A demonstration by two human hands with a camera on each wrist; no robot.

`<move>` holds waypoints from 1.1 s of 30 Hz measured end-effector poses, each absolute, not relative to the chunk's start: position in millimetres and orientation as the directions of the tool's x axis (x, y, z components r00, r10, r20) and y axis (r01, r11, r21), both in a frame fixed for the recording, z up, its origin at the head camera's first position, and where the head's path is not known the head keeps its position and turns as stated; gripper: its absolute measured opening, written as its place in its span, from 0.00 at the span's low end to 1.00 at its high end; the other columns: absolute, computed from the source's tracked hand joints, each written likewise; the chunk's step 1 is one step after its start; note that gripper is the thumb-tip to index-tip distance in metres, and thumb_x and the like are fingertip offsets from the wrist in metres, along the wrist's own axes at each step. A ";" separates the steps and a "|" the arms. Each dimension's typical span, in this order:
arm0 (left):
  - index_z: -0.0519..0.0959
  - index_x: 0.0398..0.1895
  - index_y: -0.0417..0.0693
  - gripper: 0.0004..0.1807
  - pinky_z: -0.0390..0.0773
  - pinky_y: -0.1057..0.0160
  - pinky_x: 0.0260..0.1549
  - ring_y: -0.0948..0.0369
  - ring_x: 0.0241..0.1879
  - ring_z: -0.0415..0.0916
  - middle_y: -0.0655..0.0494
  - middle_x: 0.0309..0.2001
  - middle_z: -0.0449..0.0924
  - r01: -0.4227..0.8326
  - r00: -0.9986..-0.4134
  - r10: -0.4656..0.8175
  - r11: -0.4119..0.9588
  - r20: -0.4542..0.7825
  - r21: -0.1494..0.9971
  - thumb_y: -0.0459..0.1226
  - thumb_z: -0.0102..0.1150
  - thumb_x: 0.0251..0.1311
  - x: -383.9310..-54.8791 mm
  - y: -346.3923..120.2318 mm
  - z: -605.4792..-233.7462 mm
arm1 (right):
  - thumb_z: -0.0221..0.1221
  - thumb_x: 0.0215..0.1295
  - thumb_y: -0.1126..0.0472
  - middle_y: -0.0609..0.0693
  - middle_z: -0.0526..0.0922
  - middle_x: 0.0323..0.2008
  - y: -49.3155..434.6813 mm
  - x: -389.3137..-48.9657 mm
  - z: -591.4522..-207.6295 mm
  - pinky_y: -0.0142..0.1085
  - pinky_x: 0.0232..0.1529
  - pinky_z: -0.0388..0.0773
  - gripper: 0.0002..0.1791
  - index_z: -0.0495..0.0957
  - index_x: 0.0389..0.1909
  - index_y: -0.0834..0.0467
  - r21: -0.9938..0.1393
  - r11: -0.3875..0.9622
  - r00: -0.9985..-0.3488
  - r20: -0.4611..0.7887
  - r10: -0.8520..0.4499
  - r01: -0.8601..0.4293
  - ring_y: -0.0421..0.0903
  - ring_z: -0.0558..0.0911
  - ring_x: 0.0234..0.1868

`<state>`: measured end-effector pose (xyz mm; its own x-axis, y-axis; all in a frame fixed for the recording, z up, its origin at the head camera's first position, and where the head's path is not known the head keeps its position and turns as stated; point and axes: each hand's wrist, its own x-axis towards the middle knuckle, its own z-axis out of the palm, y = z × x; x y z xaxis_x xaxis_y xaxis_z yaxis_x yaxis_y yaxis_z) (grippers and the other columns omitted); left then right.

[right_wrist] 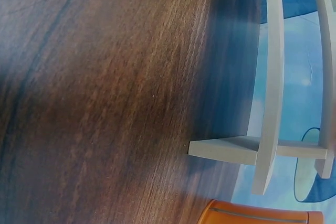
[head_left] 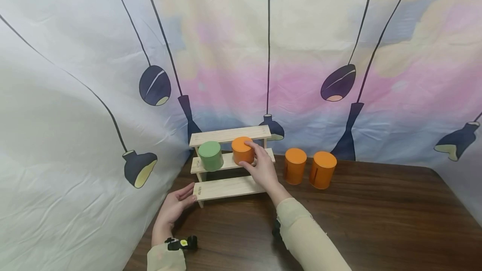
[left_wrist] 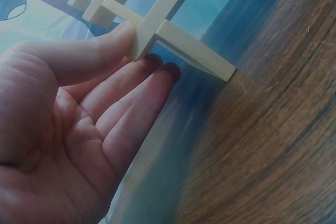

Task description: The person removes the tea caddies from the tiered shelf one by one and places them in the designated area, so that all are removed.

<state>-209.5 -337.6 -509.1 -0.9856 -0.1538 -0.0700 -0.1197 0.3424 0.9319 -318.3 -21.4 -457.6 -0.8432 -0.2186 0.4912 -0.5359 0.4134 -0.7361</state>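
A three-step wooden shelf stand point(head_left: 229, 188) is on the table. On its middle step, a green tin point(head_left: 211, 156) sits toward the left. An orange tin point(head_left: 241, 150) is to the right of it on that step, gripped between the thumb and fingers of my right hand point(head_left: 263, 170). My left hand point(head_left: 175, 205) holds the left end of the lowest step. In the left wrist view, the thumb point(left_wrist: 100, 56) presses one side of the board's end, with the fingers on the other side. The right wrist view shows the stand point(right_wrist: 270, 77) but not the right hand's fingers.
Two more orange tins, one nearer the stand point(head_left: 295, 166) and one farther right point(head_left: 322, 170), stand upright on the dark wooden table point(head_left: 376, 212). A cloth backdrop point(head_left: 301, 53) with printed lamps hangs behind the table and along its left side.
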 end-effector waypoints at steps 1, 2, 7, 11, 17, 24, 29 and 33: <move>0.72 0.77 0.39 0.33 0.73 0.45 0.70 0.48 0.72 0.74 0.43 0.72 0.75 -0.120 -0.985 -0.156 0.342 -0.070 0.932 0.37 0.68 0.72 -209.5 -337.4 -509.2 | 0.76 0.65 0.57 0.54 0.77 0.69 -21.3 -318.1 -457.4 0.51 0.66 0.80 0.40 0.70 0.76 0.46 -0.736 0.412 -0.843 0.491 -0.221 -0.537 0.55 0.79 0.68; 0.72 0.77 0.39 0.33 0.73 0.45 0.69 0.48 0.72 0.74 0.43 0.72 0.75 -0.121 -0.985 -0.158 0.340 -0.070 0.933 0.37 0.68 0.72 -209.5 -337.3 -509.3 | 0.76 0.65 0.57 0.54 0.77 0.69 -21.4 -317.8 -457.1 0.51 0.66 0.80 0.40 0.70 0.76 0.46 -0.735 0.412 -0.842 0.492 -0.221 -0.538 0.55 0.79 0.68; 0.72 0.77 0.38 0.33 0.74 0.46 0.69 0.48 0.71 0.74 0.43 0.72 0.75 -0.118 -0.985 -0.159 0.339 -0.067 0.933 0.36 0.68 0.72 -210.2 -337.3 -510.3 | 0.76 0.65 0.58 0.55 0.77 0.69 -21.6 -317.3 -456.3 0.51 0.66 0.80 0.40 0.70 0.76 0.48 -0.736 0.410 -0.841 0.493 -0.222 -0.539 0.55 0.79 0.68; 0.72 0.77 0.38 0.33 0.74 0.47 0.68 0.48 0.71 0.74 0.43 0.72 0.74 -0.114 -0.985 -0.157 0.335 -0.064 0.935 0.36 0.67 0.72 -210.8 -337.8 -510.7 | 0.76 0.64 0.59 0.55 0.77 0.69 -21.9 -318.2 -456.5 0.50 0.66 0.80 0.40 0.71 0.76 0.48 -0.742 0.402 -0.843 0.492 -0.218 -0.537 0.55 0.79 0.68; 0.71 0.77 0.39 0.33 0.74 0.47 0.69 0.48 0.71 0.75 0.43 0.72 0.75 -0.113 -0.986 -0.152 0.336 -0.064 0.935 0.37 0.68 0.72 -210.5 -338.6 -510.8 | 0.76 0.64 0.58 0.54 0.77 0.68 -21.3 -319.2 -458.4 0.49 0.66 0.80 0.40 0.71 0.76 0.46 -0.748 0.395 -0.846 0.486 -0.219 -0.533 0.54 0.80 0.68; 0.71 0.77 0.38 0.34 0.74 0.46 0.69 0.48 0.71 0.75 0.43 0.72 0.75 -0.120 -0.986 -0.152 0.334 -0.072 0.935 0.37 0.68 0.71 -209.1 -338.7 -509.7 | 0.76 0.64 0.58 0.54 0.78 0.67 -20.1 -320.4 -461.3 0.51 0.67 0.80 0.40 0.71 0.75 0.46 -0.762 0.365 -0.844 0.487 -0.223 -0.536 0.55 0.80 0.68; 0.72 0.77 0.38 0.33 0.75 0.46 0.68 0.47 0.71 0.75 0.43 0.72 0.75 -0.124 -0.985 -0.157 0.334 -0.074 0.934 0.37 0.68 0.71 -208.2 -337.9 -509.1 | 0.77 0.63 0.58 0.53 0.78 0.67 -19.4 -320.8 -461.9 0.48 0.66 0.80 0.40 0.72 0.75 0.46 -0.759 0.359 -0.840 0.495 -0.224 -0.543 0.54 0.81 0.67; 0.72 0.77 0.38 0.32 0.75 0.46 0.68 0.47 0.71 0.75 0.43 0.73 0.74 -0.125 -0.985 -0.158 0.330 -0.075 0.936 0.36 0.68 0.72 -208.1 -336.7 -509.2 | 0.77 0.63 0.58 0.53 0.77 0.68 -18.5 -320.4 -462.4 0.46 0.66 0.80 0.40 0.72 0.74 0.46 -0.764 0.348 -0.840 0.499 -0.215 -0.543 0.53 0.81 0.67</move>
